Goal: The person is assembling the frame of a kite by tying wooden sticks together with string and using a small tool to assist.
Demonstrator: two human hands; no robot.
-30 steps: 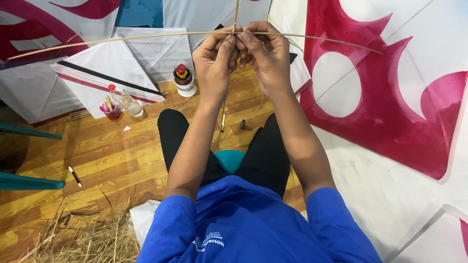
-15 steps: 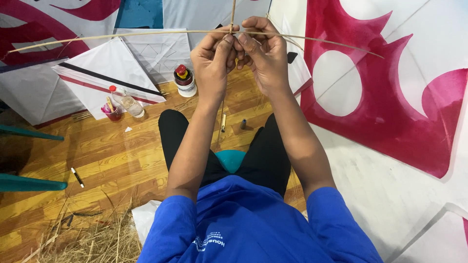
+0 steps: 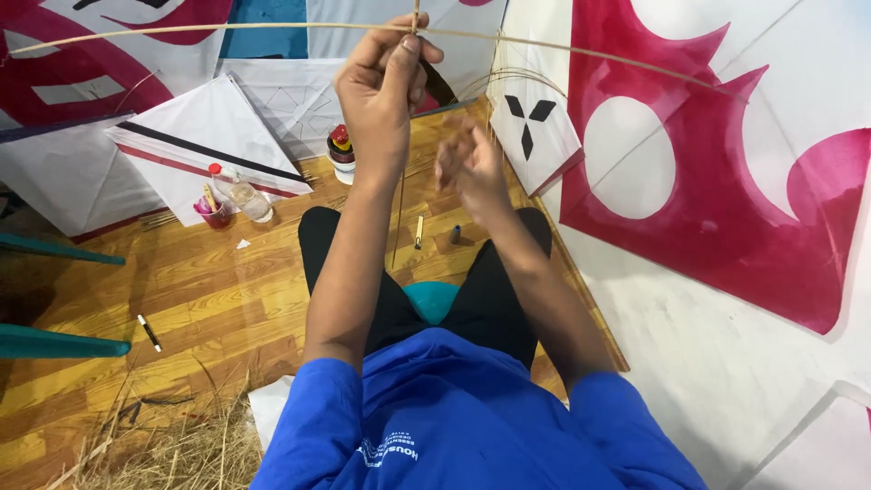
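Head view showed the long thin curved bamboo stick (image 3: 272, 28) running crosswise at the top of the frame, with a second thin upright bamboo stick (image 3: 415, 16) crossing it. My left hand (image 3: 381, 86) was raised and closed, thumb and fingertips pinched on that crossing point. My right hand (image 3: 467, 163) hung lower and to the right of it, blurred, fingers loosely curled; I could not tell whether it held anything. Beneath my left hand stood a small round pot with red and yellow pieces on top (image 3: 341, 152) on the wooden plank floor (image 3: 200, 290). Further left lay a clear plastic bottle with a red cap (image 3: 241, 192) beside a small pink cup (image 3: 216, 213). Right of my right hand spread a large white-and-magenta paper kite (image 3: 717, 181).
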